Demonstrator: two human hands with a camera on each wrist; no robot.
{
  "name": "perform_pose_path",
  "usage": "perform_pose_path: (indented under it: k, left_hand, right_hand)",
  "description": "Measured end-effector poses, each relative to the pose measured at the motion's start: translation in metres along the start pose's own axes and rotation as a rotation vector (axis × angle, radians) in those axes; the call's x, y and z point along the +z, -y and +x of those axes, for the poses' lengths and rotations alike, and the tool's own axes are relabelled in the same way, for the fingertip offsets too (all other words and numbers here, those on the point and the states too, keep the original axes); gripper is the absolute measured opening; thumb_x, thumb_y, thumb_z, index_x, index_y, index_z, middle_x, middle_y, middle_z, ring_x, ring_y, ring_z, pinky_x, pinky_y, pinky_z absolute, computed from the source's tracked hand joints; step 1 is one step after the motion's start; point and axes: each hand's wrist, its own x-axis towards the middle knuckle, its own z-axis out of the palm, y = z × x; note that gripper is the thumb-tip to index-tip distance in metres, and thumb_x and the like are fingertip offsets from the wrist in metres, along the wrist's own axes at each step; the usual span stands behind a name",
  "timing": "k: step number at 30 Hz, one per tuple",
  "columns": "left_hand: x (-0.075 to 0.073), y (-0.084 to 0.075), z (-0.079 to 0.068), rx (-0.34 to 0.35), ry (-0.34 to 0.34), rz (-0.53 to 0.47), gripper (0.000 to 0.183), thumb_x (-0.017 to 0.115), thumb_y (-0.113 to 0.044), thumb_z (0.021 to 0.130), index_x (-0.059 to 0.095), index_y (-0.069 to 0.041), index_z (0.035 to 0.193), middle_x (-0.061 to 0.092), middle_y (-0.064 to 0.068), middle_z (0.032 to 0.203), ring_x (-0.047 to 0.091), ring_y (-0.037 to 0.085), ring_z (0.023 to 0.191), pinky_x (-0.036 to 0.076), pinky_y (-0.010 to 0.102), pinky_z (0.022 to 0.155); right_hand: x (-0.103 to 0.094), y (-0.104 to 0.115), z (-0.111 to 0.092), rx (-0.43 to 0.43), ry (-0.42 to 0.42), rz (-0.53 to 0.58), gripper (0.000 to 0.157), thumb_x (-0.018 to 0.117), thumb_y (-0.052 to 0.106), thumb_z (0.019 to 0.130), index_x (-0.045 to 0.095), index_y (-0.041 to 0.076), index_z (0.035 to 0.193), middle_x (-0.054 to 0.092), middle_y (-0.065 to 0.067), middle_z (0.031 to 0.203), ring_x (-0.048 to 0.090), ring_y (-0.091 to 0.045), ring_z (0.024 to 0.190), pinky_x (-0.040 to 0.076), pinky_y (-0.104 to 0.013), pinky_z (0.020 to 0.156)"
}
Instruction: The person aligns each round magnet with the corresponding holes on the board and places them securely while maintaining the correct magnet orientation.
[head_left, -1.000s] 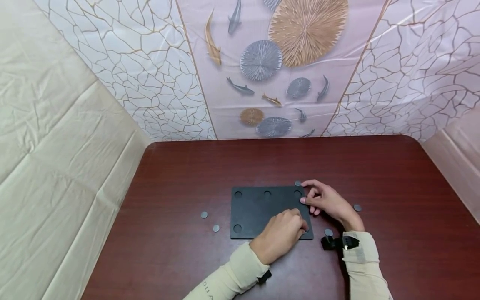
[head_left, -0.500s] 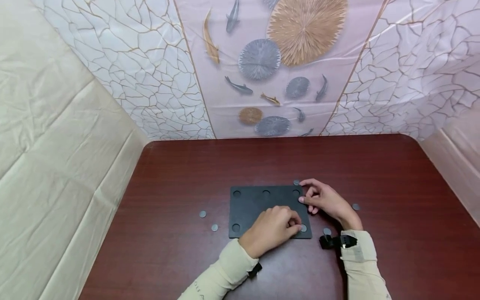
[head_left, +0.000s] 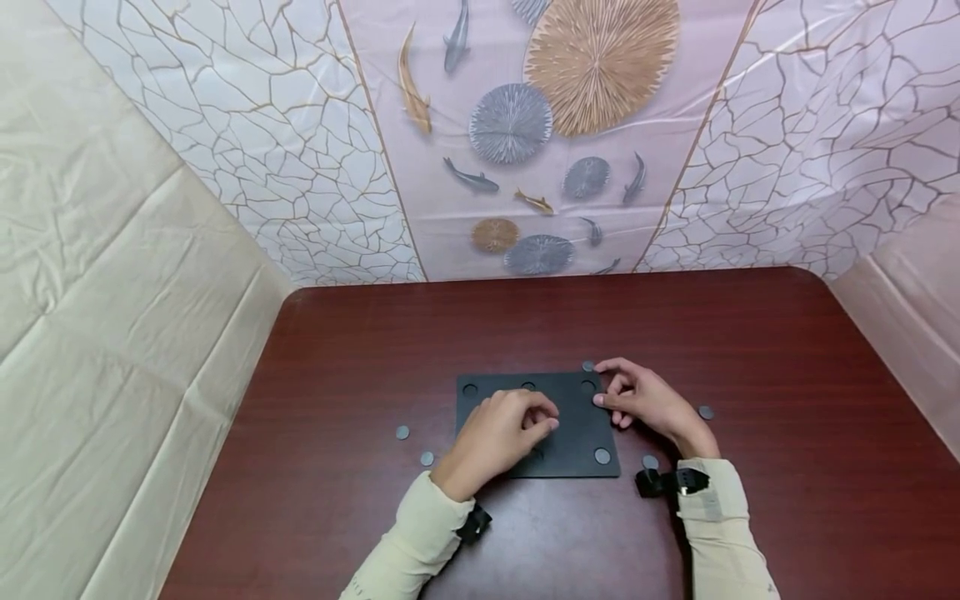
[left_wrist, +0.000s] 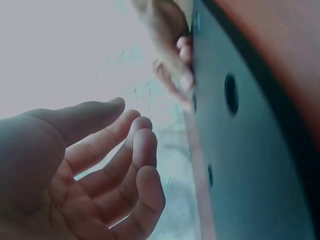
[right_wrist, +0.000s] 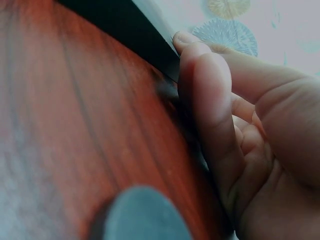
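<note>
A dark rectangular board [head_left: 573, 425] with round recesses lies on the table. Over its left half hovers my left hand [head_left: 498, 429], fingers loosely bent; the left wrist view shows nothing between thumb and fingertips. One grey disc [head_left: 602, 456] sits in the near right recess. My right hand [head_left: 648, 404] is at the board's right edge, its thumb resting on the rim and its index finger reaching to a grey disc [head_left: 588, 366] just beyond the far edge. Recesses at the far left [head_left: 470, 391] and far right [head_left: 588, 387] hold nothing. My left hand hides the near left recess.
Two loose discs lie left of the board, one farther out [head_left: 402, 432] and one nearer [head_left: 427, 458]. Another disc [head_left: 650, 462] lies beside the right wrist camera, and one more [head_left: 706, 412] right of that wrist. Patterned cloth rises behind the brown table [head_left: 360, 350].
My left hand has drawn back leftward and up from the near right recess, leaving a grey disc visible there. The right hand keeps its place at the board's edge.
</note>
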Motion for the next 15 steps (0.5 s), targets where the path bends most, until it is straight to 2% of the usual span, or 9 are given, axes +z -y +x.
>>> perform_pose_path:
  k: [6, 11, 15]
  left_hand:
    - [-0.024, 0.009, -0.012, -0.039, -0.064, 0.006, 0.014, 0.072, -0.019, 0.103, 0.081, -0.016, 0.113, 0.072, -0.010, 0.089, 0.057, 0.004, 0.068, 0.048, 0.024, 0.060]
    - [-0.041, 0.016, -0.023, -0.061, -0.086, 0.004, 0.015, 0.070, -0.018, 0.104, 0.080, -0.017, 0.115, 0.076, -0.005, 0.109, 0.063, 0.007, 0.077, 0.052, 0.026, 0.068]
    - [-0.052, 0.025, -0.031, -0.089, -0.115, -0.015, 0.016, 0.070, -0.016, 0.104, 0.080, -0.018, 0.117, 0.073, -0.003, 0.117, 0.066, 0.012, 0.085, 0.054, 0.030, 0.073]
  right_hand:
    - [-0.001, 0.000, -0.001, -0.004, -0.004, -0.001, 0.054, 0.075, 0.007, 0.098, 0.050, -0.005, 0.144, 0.064, -0.014, 0.081, 0.065, -0.018, 0.060, 0.059, -0.034, 0.056]
    - [0.001, 0.000, 0.000, -0.004, -0.003, 0.004, 0.053, 0.075, 0.006, 0.098, 0.050, -0.005, 0.144, 0.064, -0.013, 0.081, 0.065, -0.018, 0.059, 0.059, -0.034, 0.055]
    - [0.001, 0.001, 0.001, -0.001, -0.004, 0.008, 0.054, 0.076, 0.007, 0.098, 0.050, -0.004, 0.144, 0.064, -0.014, 0.081, 0.065, -0.018, 0.059, 0.059, -0.034, 0.055]
